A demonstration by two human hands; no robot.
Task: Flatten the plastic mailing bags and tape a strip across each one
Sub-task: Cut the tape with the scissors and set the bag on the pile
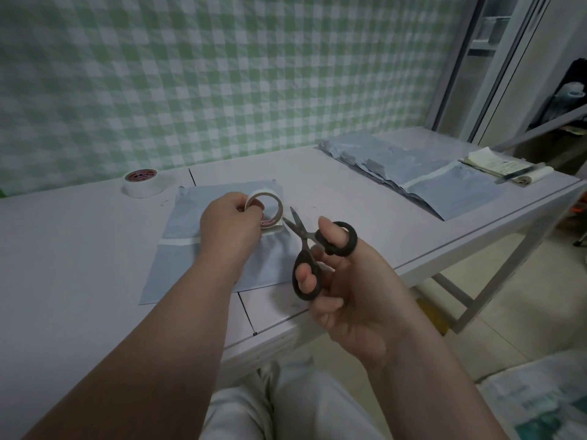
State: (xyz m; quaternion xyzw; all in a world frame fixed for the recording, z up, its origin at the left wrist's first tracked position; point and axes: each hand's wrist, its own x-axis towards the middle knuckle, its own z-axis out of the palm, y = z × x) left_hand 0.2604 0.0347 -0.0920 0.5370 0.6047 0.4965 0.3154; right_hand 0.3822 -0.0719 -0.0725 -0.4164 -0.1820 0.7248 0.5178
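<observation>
A pale blue mailing bag (pixel 178 268) lies flat on the white table (pixel 79 281) in front of me, with a white tape strip (pixel 179 242) running across its middle. My left hand (pixel 230 225) holds a white tape roll (pixel 270 209) just above the bag's right side. My right hand (pixel 343 281) grips black scissors (pixel 309 249) with fingers through the handles. The blades are open and point at the tape beside the roll.
A second white tape roll (pixel 144 183) sits at the back left of the table. A pile of bluish mailing bags (pixel 413 173) lies at the right rear, with papers and a pen (pixel 505 168) beyond it. The table's front edge runs by my lap.
</observation>
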